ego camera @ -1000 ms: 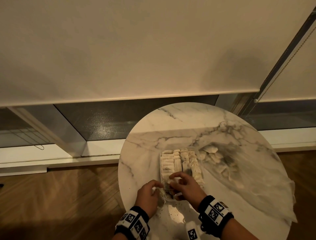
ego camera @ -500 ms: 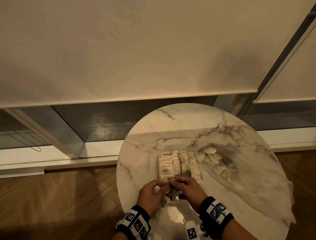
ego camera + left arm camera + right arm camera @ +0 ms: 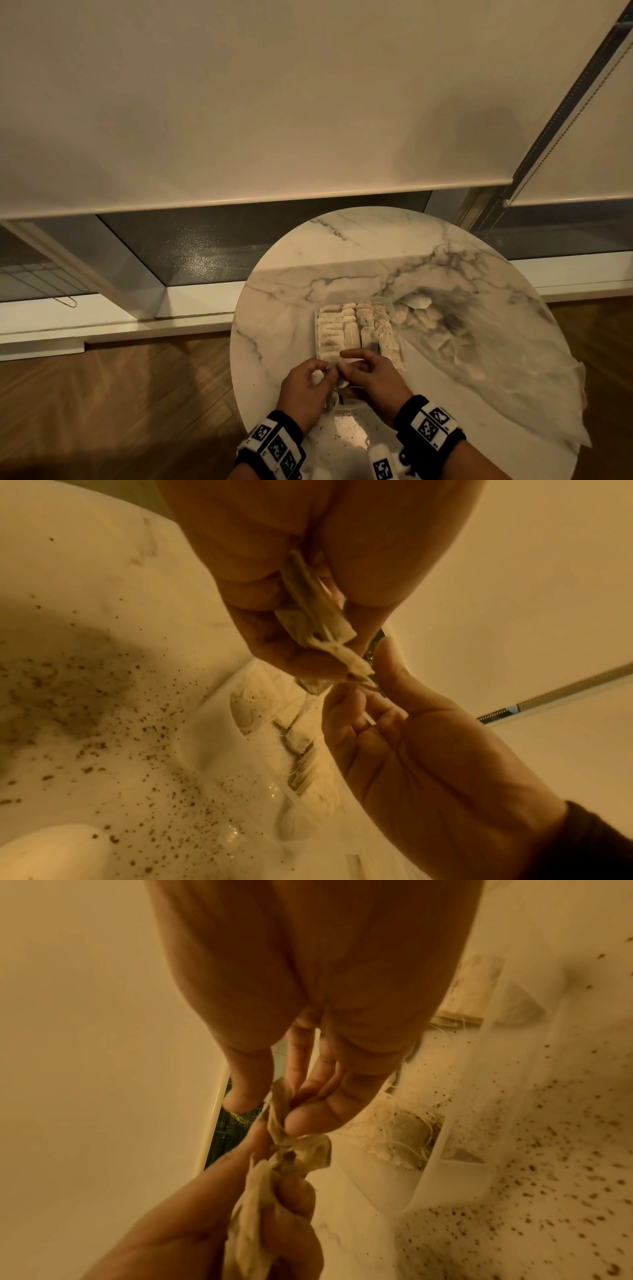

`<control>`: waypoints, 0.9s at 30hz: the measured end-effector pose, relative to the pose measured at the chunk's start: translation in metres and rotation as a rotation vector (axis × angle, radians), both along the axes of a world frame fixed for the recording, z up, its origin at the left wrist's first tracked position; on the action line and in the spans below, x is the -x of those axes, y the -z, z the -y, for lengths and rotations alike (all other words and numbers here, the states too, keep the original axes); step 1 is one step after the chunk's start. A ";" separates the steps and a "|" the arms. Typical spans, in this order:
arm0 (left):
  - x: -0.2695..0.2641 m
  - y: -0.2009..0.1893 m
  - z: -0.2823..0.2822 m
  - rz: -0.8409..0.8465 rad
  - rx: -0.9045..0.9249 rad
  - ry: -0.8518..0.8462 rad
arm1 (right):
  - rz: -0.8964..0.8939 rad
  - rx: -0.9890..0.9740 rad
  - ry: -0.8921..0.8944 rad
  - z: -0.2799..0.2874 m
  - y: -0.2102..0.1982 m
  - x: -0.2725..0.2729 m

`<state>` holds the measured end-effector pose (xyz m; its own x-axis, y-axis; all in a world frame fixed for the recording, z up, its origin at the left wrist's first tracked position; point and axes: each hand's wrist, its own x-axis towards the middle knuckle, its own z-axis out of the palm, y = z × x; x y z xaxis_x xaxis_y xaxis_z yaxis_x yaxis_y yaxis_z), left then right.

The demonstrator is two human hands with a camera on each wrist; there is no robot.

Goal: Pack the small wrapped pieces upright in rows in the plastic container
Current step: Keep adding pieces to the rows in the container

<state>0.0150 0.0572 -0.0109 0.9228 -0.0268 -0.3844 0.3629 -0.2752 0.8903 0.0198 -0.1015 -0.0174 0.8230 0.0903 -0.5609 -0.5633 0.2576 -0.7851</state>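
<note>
The wrapped pieces (image 3: 274, 1172), apparently tea bags, were bunched between both hands just above the near end of the plastic container (image 3: 317, 339), their long axis running from the left hand (image 3: 305, 387) across to the right hand (image 3: 368, 377). The left hand gripped the bunch; the right pinched its free end with fingertips (image 3: 308, 1118). The open slot lay just ahead of both hands, beside the filled rows. Compared with a second earlier, the hands had drawn closer together.
</note>
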 end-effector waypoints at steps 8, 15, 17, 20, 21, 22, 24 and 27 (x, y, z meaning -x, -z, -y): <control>-0.007 0.009 0.000 -0.081 0.092 -0.098 | -0.040 0.033 0.030 0.005 0.000 -0.002; -0.008 0.011 -0.001 -0.147 0.093 -0.199 | 0.083 0.335 -0.002 0.019 -0.008 -0.011; -0.009 0.012 -0.002 -0.156 0.100 -0.217 | 0.191 0.549 -0.066 0.029 -0.008 -0.016; -0.011 0.013 -0.002 -0.169 0.131 -0.216 | 0.294 0.894 -0.244 0.046 0.000 -0.029; -0.012 0.013 -0.001 -0.178 0.143 -0.219 | 0.290 0.964 -0.329 0.050 0.003 -0.034; -0.012 0.014 -0.001 -0.184 0.150 -0.218 | 0.276 1.012 -0.423 0.053 0.005 -0.039; -0.013 0.015 0.000 -0.191 0.169 -0.211 | 0.256 1.083 -0.603 0.056 0.008 -0.049; -0.015 0.016 0.001 -0.202 0.200 -0.212 | 0.263 1.183 -0.740 0.056 0.008 -0.064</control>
<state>0.0299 0.0565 -0.0269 0.8220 0.0639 -0.5659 0.5672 -0.0027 0.8236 0.0840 -0.1572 -0.0251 0.8841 0.1322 -0.4481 -0.0824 -0.8999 -0.4282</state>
